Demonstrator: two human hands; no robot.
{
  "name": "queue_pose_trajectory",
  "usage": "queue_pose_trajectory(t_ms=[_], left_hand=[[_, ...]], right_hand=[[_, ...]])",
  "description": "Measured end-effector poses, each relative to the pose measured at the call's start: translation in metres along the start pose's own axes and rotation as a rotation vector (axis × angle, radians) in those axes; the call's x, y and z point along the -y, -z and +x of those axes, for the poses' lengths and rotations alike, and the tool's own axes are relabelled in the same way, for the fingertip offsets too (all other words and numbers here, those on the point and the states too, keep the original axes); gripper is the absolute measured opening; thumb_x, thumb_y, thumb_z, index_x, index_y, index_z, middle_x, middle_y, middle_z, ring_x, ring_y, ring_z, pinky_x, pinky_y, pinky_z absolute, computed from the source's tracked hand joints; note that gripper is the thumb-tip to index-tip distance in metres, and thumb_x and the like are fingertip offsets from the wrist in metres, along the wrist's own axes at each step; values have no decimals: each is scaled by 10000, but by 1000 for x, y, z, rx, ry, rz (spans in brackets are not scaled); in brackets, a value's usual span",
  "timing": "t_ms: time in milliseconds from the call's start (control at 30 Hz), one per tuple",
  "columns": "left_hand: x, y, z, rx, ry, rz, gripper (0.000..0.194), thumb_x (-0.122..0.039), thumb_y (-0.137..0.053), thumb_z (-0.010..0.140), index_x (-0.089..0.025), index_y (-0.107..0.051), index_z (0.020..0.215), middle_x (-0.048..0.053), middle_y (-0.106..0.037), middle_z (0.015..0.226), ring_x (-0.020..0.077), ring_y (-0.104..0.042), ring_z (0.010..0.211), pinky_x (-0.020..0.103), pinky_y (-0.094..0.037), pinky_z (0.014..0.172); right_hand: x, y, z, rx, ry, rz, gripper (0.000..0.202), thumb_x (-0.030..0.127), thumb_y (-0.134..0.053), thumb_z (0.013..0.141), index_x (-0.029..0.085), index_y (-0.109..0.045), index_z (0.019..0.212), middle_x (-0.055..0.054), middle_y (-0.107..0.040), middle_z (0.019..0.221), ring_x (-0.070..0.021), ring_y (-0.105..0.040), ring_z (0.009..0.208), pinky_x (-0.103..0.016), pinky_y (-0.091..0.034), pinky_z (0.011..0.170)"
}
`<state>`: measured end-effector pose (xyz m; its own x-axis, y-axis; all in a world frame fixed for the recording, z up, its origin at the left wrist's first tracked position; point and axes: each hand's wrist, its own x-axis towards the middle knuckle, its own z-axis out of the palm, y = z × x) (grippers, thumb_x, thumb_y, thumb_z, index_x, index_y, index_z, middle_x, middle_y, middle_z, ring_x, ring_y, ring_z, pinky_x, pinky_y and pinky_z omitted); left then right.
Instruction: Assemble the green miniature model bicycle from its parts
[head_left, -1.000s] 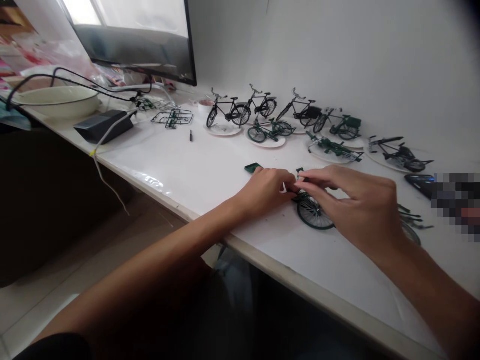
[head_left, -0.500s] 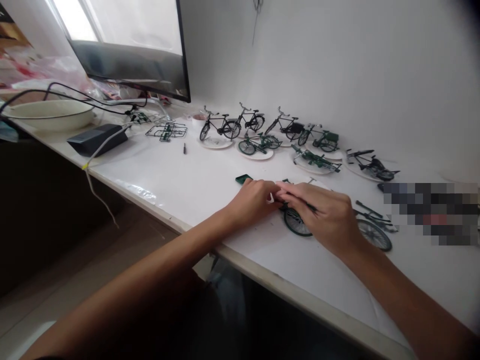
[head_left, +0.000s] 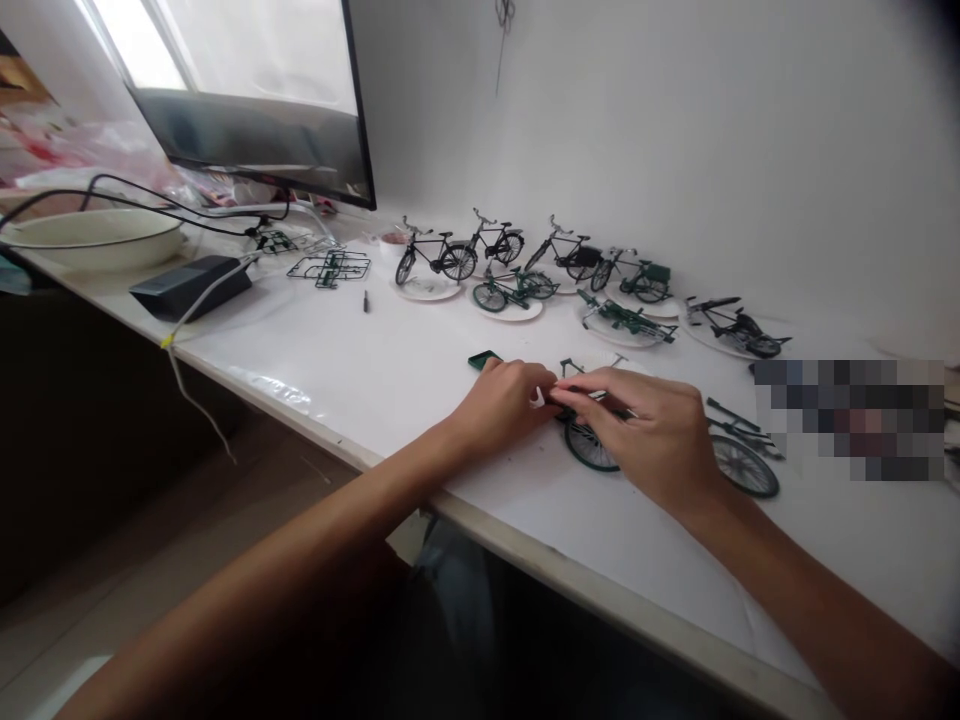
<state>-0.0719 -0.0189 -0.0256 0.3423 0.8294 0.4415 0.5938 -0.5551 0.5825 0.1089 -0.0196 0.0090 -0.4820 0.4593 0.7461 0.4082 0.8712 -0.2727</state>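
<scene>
My left hand point(head_left: 504, 402) is closed, thumb and fingers pinched together at its right end. Close against it, my right hand point(head_left: 649, 420) pinches too, fingertips meeting the left ones over a small dark piece too hidden to name. Below the right fingers stands out a model bicycle wheel point(head_left: 590, 448) with a dark green tyre, partly covered by that hand. Thin green frame parts point(head_left: 568, 367) show just behind the fingers. A small green tray-like piece point(head_left: 484, 360) lies beyond my left hand. Right of my right wrist rests another wheel point(head_left: 746, 467) beside thin dark green parts point(head_left: 735, 418).
Several assembled model bicycles point(head_left: 502, 290) stand or lie on white plates along the wall. Part frames point(head_left: 330, 268), a small dark stick point(head_left: 366, 301), a dark box point(head_left: 191, 287), a white basin point(head_left: 94, 238) and a monitor point(head_left: 255, 100) occupy the left. A blurred-out patch is at right.
The view has shifted slightly. My right fingertips have changed position a little at the left ones, and more of the green parts behind them shows. Both hands stay together.
</scene>
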Motion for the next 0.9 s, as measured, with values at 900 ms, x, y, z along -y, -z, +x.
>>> queue_pose_trajectory(t_ms=[900], left_hand=[[-1,-2,0,9,-5,63,70,-211,-632,894,-173,-665,846,-3,-728,875,164,-626,825,334,-352,852]], right_hand=[[3,2,-9,70,-174,-55,85,212,-652,945,238,-733,948,12,-780,833,-160,-731,686,-271,-566,669]])
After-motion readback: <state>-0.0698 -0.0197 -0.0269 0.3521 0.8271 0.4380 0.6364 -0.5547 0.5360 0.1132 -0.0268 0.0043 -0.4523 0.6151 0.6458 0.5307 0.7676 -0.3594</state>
